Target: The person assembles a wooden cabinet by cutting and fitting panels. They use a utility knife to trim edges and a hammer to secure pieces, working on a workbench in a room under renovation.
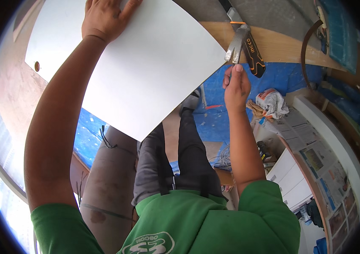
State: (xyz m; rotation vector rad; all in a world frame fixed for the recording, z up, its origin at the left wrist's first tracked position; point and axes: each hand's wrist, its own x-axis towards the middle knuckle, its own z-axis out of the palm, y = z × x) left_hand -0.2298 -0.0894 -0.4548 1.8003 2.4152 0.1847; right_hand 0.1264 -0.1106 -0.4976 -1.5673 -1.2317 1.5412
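My left hand (107, 17) lies palm down on a large white board (146, 63), its fingertips cut off by the top of the picture. My right hand (236, 84) is closed around the shaft of a claw hammer (238, 40). The steel head is beyond my fingers, close to the board's right corner, and my thumb points along the shaft. Most of the handle is hidden in my grip. Behind the hammer a tool with a black and orange handle (254, 55) lies across a wooden strip (273, 44); its far end runs out of view.
Blue sheeting (214, 122) covers the floor. A brown roll (110, 186) stands at my left leg. To the right are a crumpled plastic bag (272, 103), newspaper sheets (315, 156) on a curved-looking surface, and white drawers (288, 178). A thin dark strip (307, 46) bends down at the upper right.
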